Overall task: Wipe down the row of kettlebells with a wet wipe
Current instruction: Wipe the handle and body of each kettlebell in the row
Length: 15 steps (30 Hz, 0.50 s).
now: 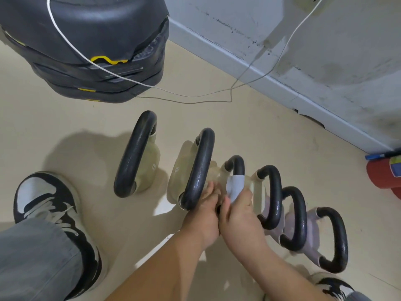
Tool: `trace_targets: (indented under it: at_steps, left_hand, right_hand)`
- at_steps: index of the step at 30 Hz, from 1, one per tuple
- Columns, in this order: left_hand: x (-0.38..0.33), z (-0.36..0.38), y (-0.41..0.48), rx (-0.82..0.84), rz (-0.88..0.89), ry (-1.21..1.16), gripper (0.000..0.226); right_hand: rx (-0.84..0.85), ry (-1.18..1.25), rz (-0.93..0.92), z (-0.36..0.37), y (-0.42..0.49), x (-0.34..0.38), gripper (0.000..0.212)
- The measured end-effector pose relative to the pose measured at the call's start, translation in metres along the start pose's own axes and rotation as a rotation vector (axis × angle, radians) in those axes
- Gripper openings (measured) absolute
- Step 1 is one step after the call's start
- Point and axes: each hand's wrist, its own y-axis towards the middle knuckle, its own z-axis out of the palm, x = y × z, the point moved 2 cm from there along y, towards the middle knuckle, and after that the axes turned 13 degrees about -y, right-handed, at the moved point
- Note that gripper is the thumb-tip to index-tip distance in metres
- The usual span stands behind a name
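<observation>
1. Kettlebells (195,170) stand in a row of six on the beige floor (65,127), running from the upper left toward the lower right, each with a black loop handle over a pale body.
2. The third kettlebell (235,166) from the left sits between the two hands, its handle rising just above them.
3. The wet wipe (235,187), pale blue-grey, is draped over the lower part of that third handle.
4. The right hand (240,218) is clamped on the wipe, fingers closed around it against the handle.
5. The left hand (204,216) is curled shut beside it, touching the right hand; what exactly it grips is hidden.
6. A black-and-white shoe (50,213) and grey trouser leg (32,257) sit at the left.
7. A stack of black weight plates (86,51) lies beyond the row, with a white cable (152,85) trailing across it toward the wall (325,51).
</observation>
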Motion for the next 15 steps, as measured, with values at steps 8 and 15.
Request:
trace_targets:
  at_steps: [8,15]
  left_hand:
    - [-0.026,0.010,-0.011,0.006,-0.092,0.077,0.049]
    - [-0.027,0.008,-0.014,-0.007,-0.081,0.210,0.070]
  right_hand:
    - [0.229,-0.110,0.071,-0.042,0.072,0.019,0.034]
    - [0.455,-0.361,0.059,-0.061,0.123,0.056,0.025]
